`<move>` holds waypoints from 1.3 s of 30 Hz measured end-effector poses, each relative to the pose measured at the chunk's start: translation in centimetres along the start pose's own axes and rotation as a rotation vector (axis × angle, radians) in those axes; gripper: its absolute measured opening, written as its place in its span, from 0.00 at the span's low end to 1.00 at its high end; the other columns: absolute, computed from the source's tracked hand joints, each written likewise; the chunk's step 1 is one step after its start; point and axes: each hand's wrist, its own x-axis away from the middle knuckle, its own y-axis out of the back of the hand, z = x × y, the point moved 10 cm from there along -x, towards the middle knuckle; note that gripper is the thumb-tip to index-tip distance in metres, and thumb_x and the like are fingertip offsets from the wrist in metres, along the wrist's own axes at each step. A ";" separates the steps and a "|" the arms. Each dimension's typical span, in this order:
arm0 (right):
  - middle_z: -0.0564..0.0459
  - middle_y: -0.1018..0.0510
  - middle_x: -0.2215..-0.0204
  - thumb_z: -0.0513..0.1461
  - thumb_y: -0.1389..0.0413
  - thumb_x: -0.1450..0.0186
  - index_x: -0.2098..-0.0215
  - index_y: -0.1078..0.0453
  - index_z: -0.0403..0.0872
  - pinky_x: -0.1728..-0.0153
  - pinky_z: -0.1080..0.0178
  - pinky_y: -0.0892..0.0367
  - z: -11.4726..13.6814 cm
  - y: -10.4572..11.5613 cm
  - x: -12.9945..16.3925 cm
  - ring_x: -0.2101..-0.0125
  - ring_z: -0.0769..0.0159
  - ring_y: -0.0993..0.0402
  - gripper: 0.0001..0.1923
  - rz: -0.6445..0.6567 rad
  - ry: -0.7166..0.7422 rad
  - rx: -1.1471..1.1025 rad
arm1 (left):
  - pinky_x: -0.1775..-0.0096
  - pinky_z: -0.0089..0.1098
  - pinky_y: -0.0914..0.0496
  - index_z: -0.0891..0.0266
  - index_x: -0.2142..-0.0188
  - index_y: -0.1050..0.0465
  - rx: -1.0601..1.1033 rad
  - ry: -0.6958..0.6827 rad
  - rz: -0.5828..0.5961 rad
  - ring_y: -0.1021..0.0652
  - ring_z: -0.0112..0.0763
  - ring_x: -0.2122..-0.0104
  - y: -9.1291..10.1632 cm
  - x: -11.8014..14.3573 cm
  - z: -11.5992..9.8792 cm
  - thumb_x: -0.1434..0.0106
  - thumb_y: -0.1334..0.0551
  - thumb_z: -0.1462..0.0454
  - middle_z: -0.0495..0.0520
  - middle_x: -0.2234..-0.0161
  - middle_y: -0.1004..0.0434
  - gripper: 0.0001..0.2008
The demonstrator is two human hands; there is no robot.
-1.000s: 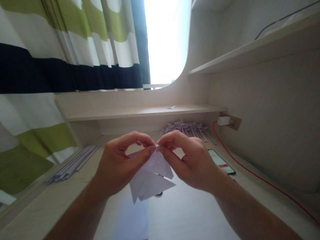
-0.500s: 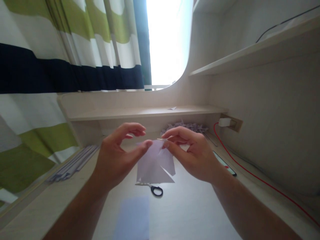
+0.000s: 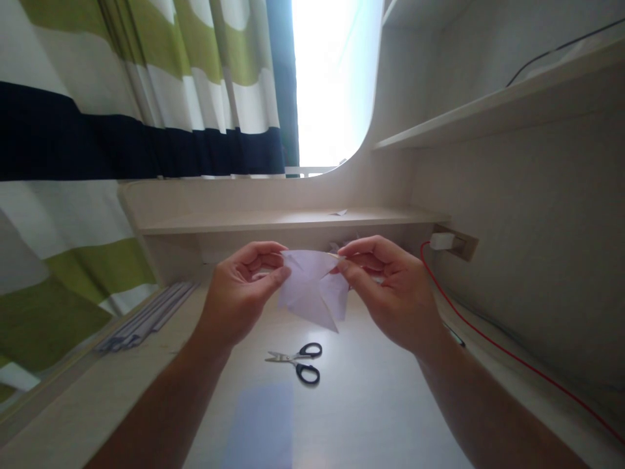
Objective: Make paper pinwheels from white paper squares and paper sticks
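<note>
Both hands pinch one folded paper piece [image 3: 312, 290] above the desk's [image 3: 371, 404] middle: left hand [image 3: 239, 293] grasps its left corner, right hand [image 3: 395, 293] its right. Scissors [image 3: 297, 362] lie on the desk just below it.

Hands I count: two, the left hand [image 3: 239, 296] and the right hand [image 3: 395, 293]
Folded paper pieces I see held: one [image 3: 312, 290]
Scissors on my tabletop: one pair [image 3: 299, 362]
Red cables: one [image 3: 508, 352]
Flat paper sheets: one [image 3: 263, 423]
</note>
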 end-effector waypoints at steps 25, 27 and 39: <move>0.51 0.15 0.65 0.38 0.35 0.33 0.60 0.23 0.47 0.63 0.63 0.23 0.4 -1.8 0.5 0.64 0.64 0.16 0.04 0.086 0.048 -0.035 | 0.64 0.29 0.25 0.60 0.65 0.17 -0.162 -0.099 -0.012 0.19 0.33 0.66 -1.6 1.9 -3.0 0.38 0.30 0.62 0.51 0.67 0.16 0.04; 0.51 0.15 0.65 0.38 0.36 0.32 0.59 0.22 0.47 0.62 0.62 0.23 0.7 -2.0 0.6 0.64 0.64 0.17 0.04 0.116 0.075 -0.002 | 0.63 0.29 0.25 0.60 0.64 0.17 -0.169 -0.108 0.029 0.19 0.33 0.66 -2.0 2.1 -3.3 0.38 0.31 0.64 0.51 0.66 0.16 0.03; 0.53 0.15 0.66 0.36 0.36 0.33 0.60 0.23 0.47 0.62 0.64 0.22 1.5 -2.1 0.8 0.66 0.66 0.17 0.03 0.136 0.116 0.008 | 0.64 0.27 0.28 0.60 0.64 0.19 -0.168 -0.081 0.142 0.21 0.30 0.67 -2.1 1.8 -3.0 0.37 0.30 0.62 0.50 0.68 0.18 0.03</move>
